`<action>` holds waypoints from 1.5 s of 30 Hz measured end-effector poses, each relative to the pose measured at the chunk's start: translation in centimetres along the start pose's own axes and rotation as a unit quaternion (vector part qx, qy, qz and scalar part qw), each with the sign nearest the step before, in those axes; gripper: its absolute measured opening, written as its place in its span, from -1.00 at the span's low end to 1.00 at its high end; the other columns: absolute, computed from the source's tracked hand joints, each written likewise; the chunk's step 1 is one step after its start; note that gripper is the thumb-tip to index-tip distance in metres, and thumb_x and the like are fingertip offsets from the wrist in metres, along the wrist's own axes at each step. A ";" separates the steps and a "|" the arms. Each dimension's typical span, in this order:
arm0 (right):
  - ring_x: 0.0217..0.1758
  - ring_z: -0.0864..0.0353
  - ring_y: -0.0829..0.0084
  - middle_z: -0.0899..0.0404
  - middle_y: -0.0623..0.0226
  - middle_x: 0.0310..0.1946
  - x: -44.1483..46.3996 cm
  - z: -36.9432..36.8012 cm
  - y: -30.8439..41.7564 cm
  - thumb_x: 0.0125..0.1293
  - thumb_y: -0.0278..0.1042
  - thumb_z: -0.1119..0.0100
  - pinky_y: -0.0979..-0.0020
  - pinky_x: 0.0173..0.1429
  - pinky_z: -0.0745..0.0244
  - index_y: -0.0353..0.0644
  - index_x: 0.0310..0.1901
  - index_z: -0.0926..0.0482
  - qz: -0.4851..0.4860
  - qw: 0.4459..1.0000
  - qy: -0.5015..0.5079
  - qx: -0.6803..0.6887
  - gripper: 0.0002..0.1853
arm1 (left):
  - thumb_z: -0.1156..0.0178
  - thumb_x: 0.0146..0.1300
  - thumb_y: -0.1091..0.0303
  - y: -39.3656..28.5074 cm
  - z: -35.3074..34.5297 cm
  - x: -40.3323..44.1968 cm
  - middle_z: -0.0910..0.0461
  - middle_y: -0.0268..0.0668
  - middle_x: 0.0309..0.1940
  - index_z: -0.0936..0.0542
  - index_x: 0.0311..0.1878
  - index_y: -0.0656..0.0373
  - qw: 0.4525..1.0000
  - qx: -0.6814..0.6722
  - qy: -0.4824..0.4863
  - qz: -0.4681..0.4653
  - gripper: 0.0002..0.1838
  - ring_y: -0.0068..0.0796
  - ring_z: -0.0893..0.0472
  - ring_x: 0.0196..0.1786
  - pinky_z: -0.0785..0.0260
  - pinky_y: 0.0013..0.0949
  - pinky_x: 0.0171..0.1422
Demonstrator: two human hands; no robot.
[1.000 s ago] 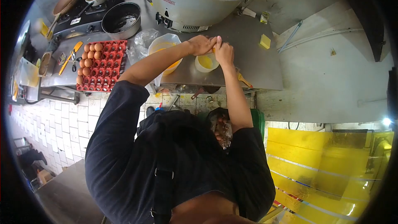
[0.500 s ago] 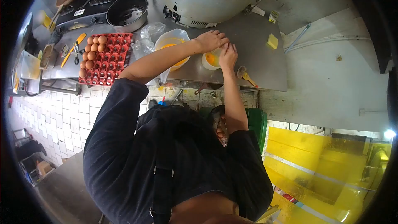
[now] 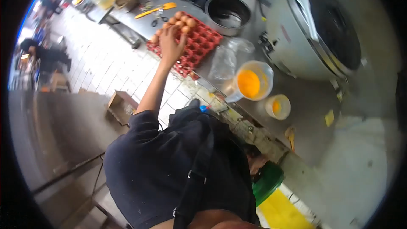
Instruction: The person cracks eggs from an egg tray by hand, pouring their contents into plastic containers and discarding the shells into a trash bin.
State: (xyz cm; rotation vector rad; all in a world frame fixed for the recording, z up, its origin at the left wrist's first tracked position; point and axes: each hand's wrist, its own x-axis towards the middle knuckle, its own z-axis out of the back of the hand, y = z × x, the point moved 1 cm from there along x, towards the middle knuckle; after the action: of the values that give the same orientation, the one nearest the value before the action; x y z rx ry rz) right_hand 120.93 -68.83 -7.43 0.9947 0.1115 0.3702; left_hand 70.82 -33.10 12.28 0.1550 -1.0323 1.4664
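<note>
Shifted from the cup (image 3: 285,107) to the eggs (image 3: 180,23), the left hand (image 3: 171,46), grip unclear, seems to be picking one, calling for gentle pressure.

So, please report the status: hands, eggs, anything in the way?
Left hand at eggs in red tray, grip unclear. Right hand out of view. Plastic bag between tray and jug.

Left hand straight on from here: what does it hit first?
Most likely the eggs in the red tray, just ahead of the left hand; whether it touches one now is unclear.
</note>
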 end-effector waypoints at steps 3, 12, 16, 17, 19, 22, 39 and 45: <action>-0.24 -0.46 0.43 -0.49 0.32 -0.12 -2.1 0.0 -1.4 0.50 -0.24 0.01 0.42 -0.08 -0.44 -0.22 0.11 -0.53 -0.026 0.997 0.001 -0.072 -0.70 | -0.31 0.23 0.10 12.4 1.7 -2.6 -0.59 -0.07 0.02 -0.60 0.07 0.16 0.975 0.203 0.065 0.069 -0.57 0.01 -0.53 0.14 -0.37 -0.03 0.21; -0.08 -0.53 0.26 -0.47 0.15 0.09 -4.9 -1.7 -1.0 0.48 -0.24 -0.09 0.29 0.04 -0.47 -0.27 0.23 -0.42 0.013 0.984 -0.056 -0.168 -0.60 | -0.29 0.06 0.32 17.8 -7.7 -3.9 -0.49 0.01 0.04 -0.52 0.09 0.06 0.981 0.153 0.111 0.047 -0.54 0.06 -0.56 0.08 -0.49 -0.01 0.10; -0.03 -0.55 0.21 -0.46 0.09 0.16 -4.6 -3.9 3.5 0.47 -0.24 -0.12 0.25 0.08 -0.48 -0.29 0.27 -0.39 0.095 0.975 -0.112 -0.168 -0.56 | -0.34 -0.03 0.39 12.6 -3.9 -1.8 -0.53 -0.03 -0.04 -0.47 0.08 0.11 0.991 0.077 0.052 0.095 -0.47 0.07 -0.58 0.03 -0.50 -0.04 0.08; -0.05 -0.56 0.21 -0.46 0.08 0.17 -4.4 -4.5 5.3 0.46 -0.25 -0.14 0.26 0.07 -0.49 -0.29 0.28 -0.37 0.147 0.974 -0.102 -0.139 -0.54 | -0.36 -0.07 0.40 12.4 -3.5 -1.6 -0.54 -0.04 -0.08 -0.45 0.09 0.15 0.995 0.056 0.034 0.079 -0.43 0.08 -0.59 -0.01 -0.50 -0.04 0.07; -0.07 -0.56 0.21 -0.46 0.05 0.17 -4.2 -5.2 10.1 0.43 -0.27 -0.18 0.27 0.03 -0.49 -0.31 0.30 -0.34 0.262 0.959 -0.079 -0.070 -0.50 | -0.37 -0.09 0.39 11.5 -2.1 -0.7 -0.54 -0.04 -0.11 -0.44 0.08 0.19 0.993 0.009 0.030 0.115 -0.42 0.07 -0.59 -0.03 -0.50 -0.05 0.06; -0.10 -0.57 0.22 -0.47 0.01 0.18 -4.6 -5.3 16.8 0.39 -0.30 -0.25 0.30 -0.03 -0.50 -0.33 0.32 -0.30 0.429 0.901 -0.058 0.026 -0.44 | -0.40 -0.08 0.33 6.1 0.4 0.2 -0.59 -0.05 -0.15 -0.39 0.18 0.23 0.991 -0.091 -0.021 0.099 -0.31 -0.10 -0.65 -0.14 -0.51 -0.13 -0.05; 0.29 -0.44 0.04 -0.38 -0.08 0.24 -2.4 -4.5 21.0 0.52 -0.21 -0.08 0.19 0.39 -0.30 -0.37 0.39 -0.20 0.334 0.935 0.043 0.114 -0.43 | -0.50 0.08 0.10 -20.0 6.2 -5.7 -0.69 -0.20 -0.04 -0.51 0.27 0.15 0.794 -0.423 0.431 -0.065 -0.29 -0.36 -0.69 -0.03 -0.52 -0.32 -0.03; 0.21 -0.47 -0.08 -0.39 -0.07 0.20 -0.1 -4.9 9.9 0.49 -0.12 -0.11 0.11 0.30 -0.39 -0.23 0.37 -0.30 0.142 0.958 0.098 -0.228 -0.45 | -0.44 0.17 0.26 -22.5 5.6 -7.3 -0.69 -0.32 -0.23 -0.56 0.19 0.16 0.747 -0.412 0.516 -0.076 -0.48 -0.53 -0.62 -0.25 -0.47 -0.39 -0.14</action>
State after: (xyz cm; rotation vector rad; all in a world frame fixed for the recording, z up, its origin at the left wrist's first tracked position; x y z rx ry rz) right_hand 117.04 -60.09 -1.82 0.5137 0.0583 0.7232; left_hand 89.00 -46.17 21.88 -1.0858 -0.5898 0.6045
